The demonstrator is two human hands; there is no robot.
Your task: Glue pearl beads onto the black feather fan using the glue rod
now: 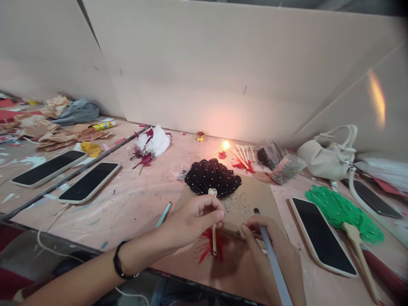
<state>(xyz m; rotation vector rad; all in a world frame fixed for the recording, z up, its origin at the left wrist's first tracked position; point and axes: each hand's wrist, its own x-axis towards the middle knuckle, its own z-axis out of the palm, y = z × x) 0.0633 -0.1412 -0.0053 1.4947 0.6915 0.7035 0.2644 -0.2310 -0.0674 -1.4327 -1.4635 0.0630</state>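
Head view, black studded fan (212, 178), left hand (191, 221) pinching its handle (214, 242), right hand (284, 251) clasping grey rod (279, 278)

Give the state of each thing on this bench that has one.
black fan: spread open, lying flat
left hand: shut on the black fan's handle
right hand: shut on grey stick
candle: lit
green fan: spread open, lying flat
phone by green fan: screen dark
near-left phone: screen dark
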